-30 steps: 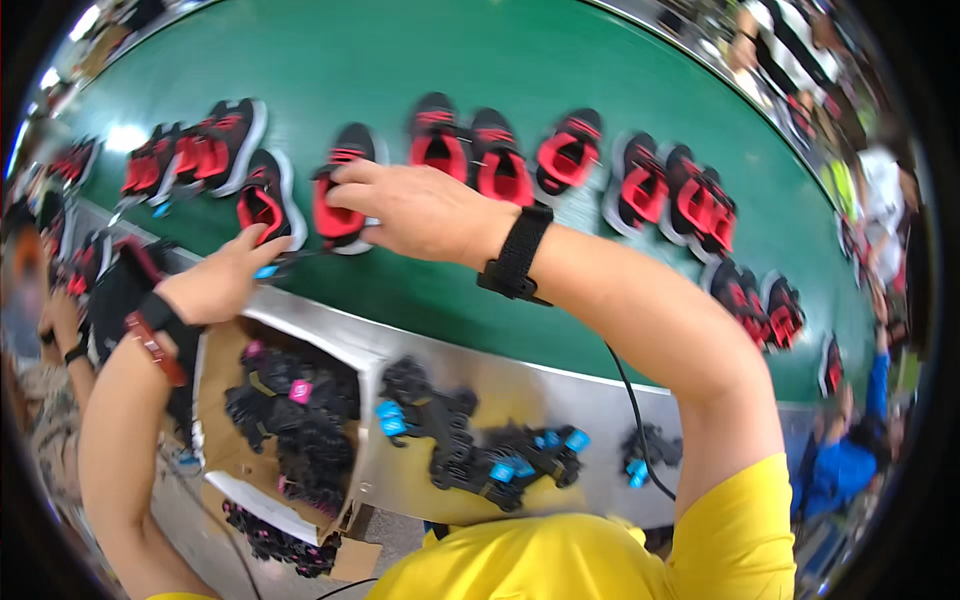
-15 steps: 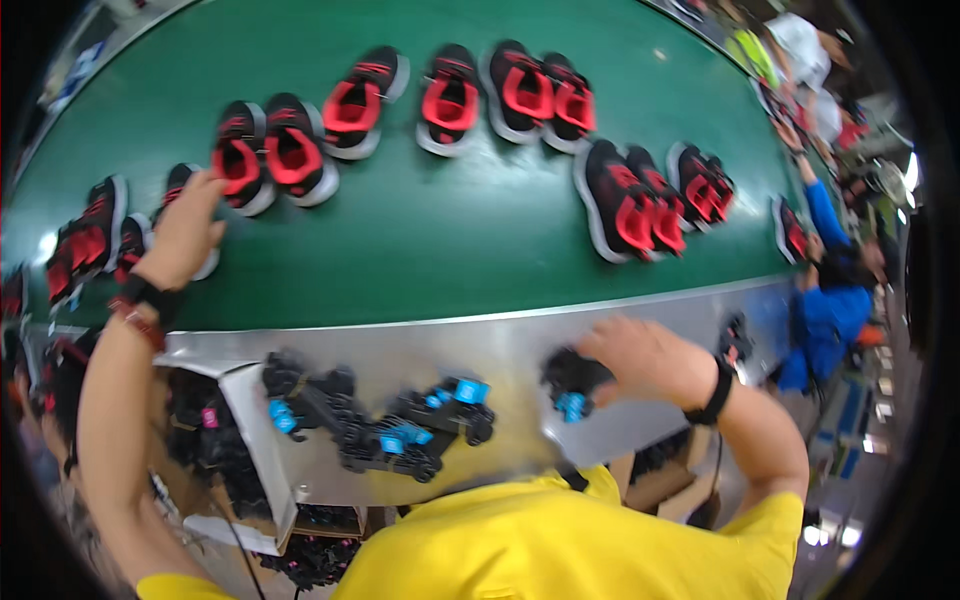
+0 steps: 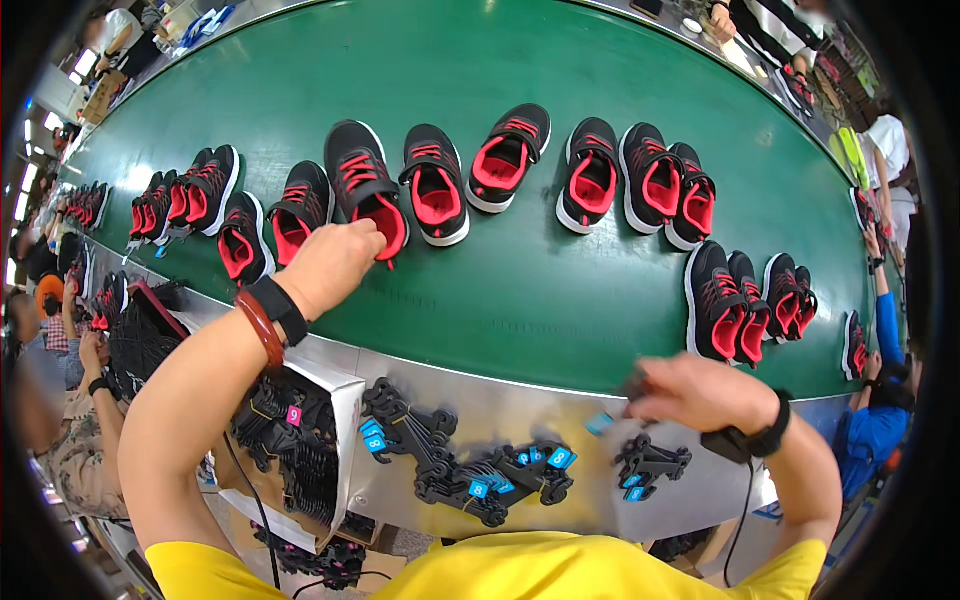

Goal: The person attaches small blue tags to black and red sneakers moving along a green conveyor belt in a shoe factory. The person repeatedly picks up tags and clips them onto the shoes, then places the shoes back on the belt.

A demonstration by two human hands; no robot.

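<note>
My left hand (image 3: 335, 268) is closed at the heel of a black sneaker (image 3: 360, 172) with red laces and lining, its fingertips at the collar. The shoe lies among a row of similar sneakers on the green belt (image 3: 480, 330). Over the metal ledge, my right hand (image 3: 700, 398) pinches a small black plastic hanger (image 3: 636, 386), blurred by motion, with a blue tag (image 3: 600, 423) beside it. Just below that hand lie a few more black hangers (image 3: 652, 464) with blue tags. A larger heap of the hangers (image 3: 430, 455) sits left of them on the ledge.
A white-edged carton (image 3: 345, 430) of black hangers stands below the ledge at left. More sneakers (image 3: 722, 300) lie along the belt to the right. A person in blue (image 3: 875, 430) works at the right, others (image 3: 75, 430) at the left and across the belt.
The view has shifted. My left hand has moved right along the shoe row, onto a sneaker's heel. My right hand has risen from the hangers on the ledge, taking one up.
</note>
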